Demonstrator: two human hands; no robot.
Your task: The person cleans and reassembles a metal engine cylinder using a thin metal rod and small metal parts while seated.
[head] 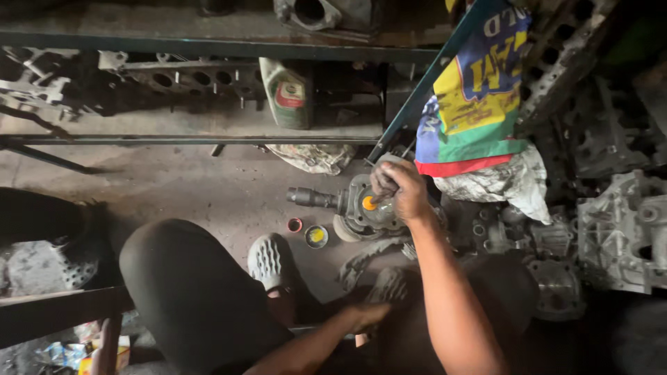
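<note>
On the grimy concrete floor (208,187) of a dim workshop, a person sits low with knees bent, seen from above. Their right hand (397,189) reaches to the far middle of the scene, fingers curled tight around a small tool whose tip shows a dab of orange-yellow paste; the tool itself is too hidden to name. That hand rests on a grey cast-metal machine part with a round housing and a dark shaft (351,208) sticking out to the left, which lies on the floor just beyond the person's feet. The left hand (367,316) sits near, low in the scene beside the right forearm, fingers loosely drawn together and pressed down against a dark surface; whether it grips anything I cannot tell.

Just left of the metal part stand a small open round tin of yellow paste (316,236) and, touching distance further left, its small red-rimmed lid (295,225). A pale grey perforated rubber clog (269,261) covers the foot nearest them. Far behind, a green plastic oil jug (288,94) stands on a low steel shelf (208,48) among engine castings. To the right hangs a bright multicoloured printed sack (476,97), with heaped grey aluminium engine housings (622,232) beyond.
</note>
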